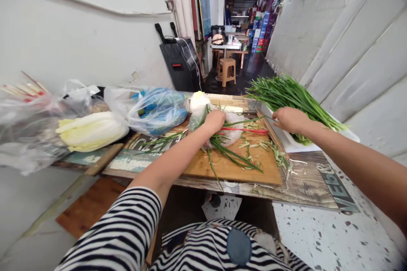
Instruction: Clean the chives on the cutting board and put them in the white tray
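Note:
My left hand (215,120) is closed on a clear plastic bag (234,133) above the wooden cutting board (197,165). Loose green chives (230,154) stick out beneath that hand, and a red strip (244,129) lies beside it. To the right, my right hand (290,119) is closed at the near left side of the chive pile, its fingertips pinched on what looks like a thin chive blade. The large bunch of chives (282,93) rests in a white tray (345,133). Pale green cut scraps (254,146) are scattered over the board.
On the left lie a napa cabbage (92,130), a plastic bag with blue packets (159,110) and a bag of skewers (28,93). A white round vegetable (199,101) sits behind the board. Beyond the table stand a black speaker (182,63) and a tan stool (227,71); walls flank both sides.

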A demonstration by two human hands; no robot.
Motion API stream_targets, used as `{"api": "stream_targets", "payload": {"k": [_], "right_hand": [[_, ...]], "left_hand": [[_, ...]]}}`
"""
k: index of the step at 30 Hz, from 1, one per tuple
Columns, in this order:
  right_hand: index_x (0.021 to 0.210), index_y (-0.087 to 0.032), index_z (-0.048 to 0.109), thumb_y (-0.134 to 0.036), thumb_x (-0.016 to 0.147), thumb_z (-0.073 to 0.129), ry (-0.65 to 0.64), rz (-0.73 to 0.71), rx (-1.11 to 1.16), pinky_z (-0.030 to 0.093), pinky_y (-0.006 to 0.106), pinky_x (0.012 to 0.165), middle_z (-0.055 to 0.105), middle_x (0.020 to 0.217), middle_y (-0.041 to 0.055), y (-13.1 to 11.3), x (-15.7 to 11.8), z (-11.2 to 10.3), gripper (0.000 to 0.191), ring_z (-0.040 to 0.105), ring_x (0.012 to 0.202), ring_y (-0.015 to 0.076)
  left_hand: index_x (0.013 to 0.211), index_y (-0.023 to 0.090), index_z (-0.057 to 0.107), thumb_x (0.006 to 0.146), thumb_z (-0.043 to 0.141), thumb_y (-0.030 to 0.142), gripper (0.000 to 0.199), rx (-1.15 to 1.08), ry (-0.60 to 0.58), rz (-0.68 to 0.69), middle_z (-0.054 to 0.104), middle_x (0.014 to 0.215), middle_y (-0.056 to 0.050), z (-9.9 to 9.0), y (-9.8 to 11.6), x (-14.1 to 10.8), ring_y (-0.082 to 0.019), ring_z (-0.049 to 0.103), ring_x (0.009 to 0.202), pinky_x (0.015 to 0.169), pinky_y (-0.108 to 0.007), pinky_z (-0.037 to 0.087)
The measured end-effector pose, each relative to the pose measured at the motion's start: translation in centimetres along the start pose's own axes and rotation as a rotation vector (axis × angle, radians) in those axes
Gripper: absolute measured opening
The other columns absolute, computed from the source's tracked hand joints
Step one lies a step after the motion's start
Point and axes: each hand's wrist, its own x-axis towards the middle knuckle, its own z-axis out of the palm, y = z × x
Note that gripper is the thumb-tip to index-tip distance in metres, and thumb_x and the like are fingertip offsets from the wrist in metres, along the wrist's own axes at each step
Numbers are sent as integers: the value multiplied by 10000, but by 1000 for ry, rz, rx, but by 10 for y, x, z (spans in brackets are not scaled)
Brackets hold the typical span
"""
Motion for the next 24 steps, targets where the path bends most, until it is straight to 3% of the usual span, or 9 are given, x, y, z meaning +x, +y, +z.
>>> {"api": "stream_targets", "payload": {"k": [4, 7, 11, 17, 19, 21, 24], "right_hand": [[1191, -154, 648, -249, 932, 440, 206, -193, 27, 372, 392, 917, 665, 1201, 163, -17, 11, 5, 345, 547, 1150, 283], [1112, -165, 665, -218, 955, 371, 176, -266, 69, 323, 385, 932, 709, 1087, 135, -36, 23, 10, 338, 595, 1038, 239], [954, -146, 718, -163, 910, 403, 154, -283, 120, 330, 332, 845, 728, 987, 131, -51, 34, 14, 318, 627, 929, 216], [1047, -171, 737, -155, 899, 364, 174, -196, 174, 373, 303, 793, 754, 941, 97, -48, 36, 16, 401, 652, 853, 207], [1167, -162, 698, -211, 909, 395, 171, -152, 180, 391, 328, 820, 754, 943, 110, -44, 34, 14, 401, 655, 879, 235], [1315, -114, 597, -254, 908, 441, 239, -134, 164, 390, 398, 911, 730, 1074, 162, -45, 29, 10, 458, 629, 1020, 287], [1366, -72, 528, -175, 858, 483, 489, -209, 121, 288, 511, 1062, 535, 1416, 225, -62, 7, 0, 521, 428, 1326, 351]], "left_hand": [[1046, 17, 705, 897, 369, 68, 371, -3, 3, 0, 667, 1061, -222, 0, 0, 0, -278, 638, 1067, 924, -353, 505], [1056, 16, 702, 898, 371, 69, 371, -2, 3, 0, 667, 1066, -221, 1, -1, 1, -275, 636, 1070, 925, -348, 503], [1064, 21, 700, 901, 378, 73, 365, -5, -3, 5, 666, 1056, -219, 2, -3, 2, -262, 630, 1079, 931, -334, 497], [1064, 19, 698, 897, 362, 67, 378, -15, -9, 7, 662, 1066, -225, 5, -1, 1, -278, 629, 1093, 927, -350, 499], [1062, 20, 699, 898, 367, 74, 374, -17, -15, 4, 665, 1069, -225, 4, -1, 1, -275, 631, 1093, 926, -346, 500], [1062, 39, 704, 918, 409, 143, 345, -22, -24, 5, 671, 1084, -213, 0, -4, 3, -269, 632, 1095, 936, -336, 498], [1094, 94, 705, 929, 490, 321, 354, -30, -39, 11, 683, 1118, -172, -10, -11, 9, -257, 630, 1108, 960, -316, 494]]}}
